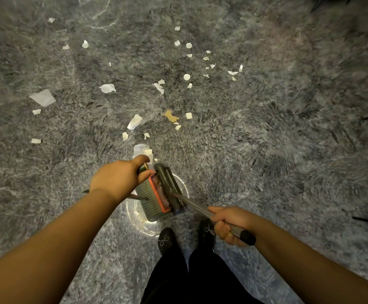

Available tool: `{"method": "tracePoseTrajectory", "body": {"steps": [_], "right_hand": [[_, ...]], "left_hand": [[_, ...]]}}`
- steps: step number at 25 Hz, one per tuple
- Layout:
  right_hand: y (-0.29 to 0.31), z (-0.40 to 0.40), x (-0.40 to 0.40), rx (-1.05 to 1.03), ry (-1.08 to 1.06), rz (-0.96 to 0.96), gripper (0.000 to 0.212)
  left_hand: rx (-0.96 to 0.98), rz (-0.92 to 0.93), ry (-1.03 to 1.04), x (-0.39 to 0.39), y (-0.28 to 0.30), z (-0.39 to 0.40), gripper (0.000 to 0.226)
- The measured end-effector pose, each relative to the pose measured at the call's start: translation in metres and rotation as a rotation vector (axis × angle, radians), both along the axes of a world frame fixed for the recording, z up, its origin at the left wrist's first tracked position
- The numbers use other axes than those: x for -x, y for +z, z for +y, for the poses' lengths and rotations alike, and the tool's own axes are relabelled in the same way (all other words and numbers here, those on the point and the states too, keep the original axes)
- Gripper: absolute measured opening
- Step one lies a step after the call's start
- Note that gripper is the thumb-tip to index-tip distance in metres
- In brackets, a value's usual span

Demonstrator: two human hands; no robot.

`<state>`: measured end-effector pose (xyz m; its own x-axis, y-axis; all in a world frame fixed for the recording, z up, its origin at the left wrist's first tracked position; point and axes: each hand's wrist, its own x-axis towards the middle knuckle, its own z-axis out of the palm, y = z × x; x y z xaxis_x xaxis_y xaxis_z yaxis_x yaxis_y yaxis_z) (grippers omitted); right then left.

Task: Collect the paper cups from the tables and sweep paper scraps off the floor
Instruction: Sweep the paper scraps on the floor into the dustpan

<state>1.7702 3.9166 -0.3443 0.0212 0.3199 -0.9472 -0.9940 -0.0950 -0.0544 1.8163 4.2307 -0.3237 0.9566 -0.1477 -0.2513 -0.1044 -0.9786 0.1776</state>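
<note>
The sweeping stage appears barely begun. Paper scraps (134, 121) lie scattered over the grey shaggy floor (288, 128), from just ahead of the person's hands out to the far part of the view, with more toward the left edge; none is gathered into a pile. The left hand (119, 178) grips the upright handle of a green dustpan (152, 200) with an orange comb edge, fingers curled round it. The right hand (229, 224) is clenched round the metal shaft of the broom (167, 183), whose dark head rests against the pan. The pan's contents cannot be judged reliably, as the frame is motion-blurred and the broom head covers it. No paper cups or tables are in view, so that part of the task cannot be assessed here. The person's dark shoes (165, 240) stand just behind the pan.
</note>
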Motion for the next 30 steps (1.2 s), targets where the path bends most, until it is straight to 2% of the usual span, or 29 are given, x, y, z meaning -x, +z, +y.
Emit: {"method": "tracePoseTrajectory", "body": {"steps": [3, 5, 9, 13, 16, 20, 25, 30], "right_hand": [[0.014, -0.006, 0.002, -0.018, -0.042, 0.012, 0.058], [0.024, -0.007, 0.001, -0.012, -0.031, -0.006, 0.057], [0.038, -0.008, -0.009, 0.035, 0.045, -0.090, 0.055], [0.044, 0.007, -0.024, 0.063, 0.131, -0.138, 0.055], [0.046, 0.028, -0.034, 0.049, 0.255, -0.167, 0.053], [0.053, 0.072, -0.037, -0.009, 0.407, -0.175, 0.049], [0.052, 0.144, -0.009, -0.065, 0.570, -0.173, 0.049], [0.045, 0.233, 0.035, -0.134, 0.784, -0.140, 0.048]], "left_hand": [[0.012, -0.036, -0.004, 0.011, 0.001, 0.004, 0.066], [0.037, -0.037, 0.046, 0.024, 0.001, 0.010, 0.062], [0.065, -0.086, 0.223, 0.063, 0.004, 0.019, 0.047], [0.069, -0.116, 0.426, 0.105, 0.016, 0.037, 0.061], [0.059, -0.083, 0.581, 0.143, 0.028, 0.049, 0.055], [0.012, -0.082, 0.819, 0.210, 0.041, 0.071, 0.043], [-0.005, -0.092, 1.042, 0.303, 0.056, 0.103, 0.061], [-0.028, -0.096, 1.237, 0.389, 0.065, 0.134, 0.061]]}}
